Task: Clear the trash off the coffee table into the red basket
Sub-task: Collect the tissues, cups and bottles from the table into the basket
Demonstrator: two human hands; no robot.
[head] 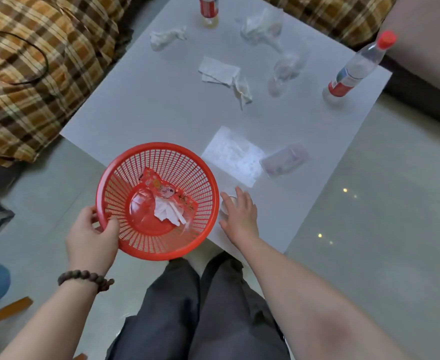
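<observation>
Here, a red basket [159, 201] is held at its near-left rim by the left hand [92, 237], thumb inside the mesh and fingers curled underneath, at the near corner of the grey table [141, 105]. A red wrapper [167, 189] and crumpled white paper [165, 211] are seen lying in the basket. The right hand [239, 215] is spread flat, fingers straight and splayed, over a small pale round object [226, 202] just beside the basket's right rim; whether the object is touched cannot be told. Further up the table, a flat clear packet [233, 155] and a small plastic pack [284, 161] are laid side by side. Beyond them, three tissues [224, 76] are scattered together with crumpled clear plastic [284, 71]. One bottle [356, 66] with a red cap is stood near the right edge, and a second bottle [208, 11] at the far edge. The table is flanked by plaid cushions [31, 74] on the left. Dark trousers [200, 307] are seen below.
</observation>
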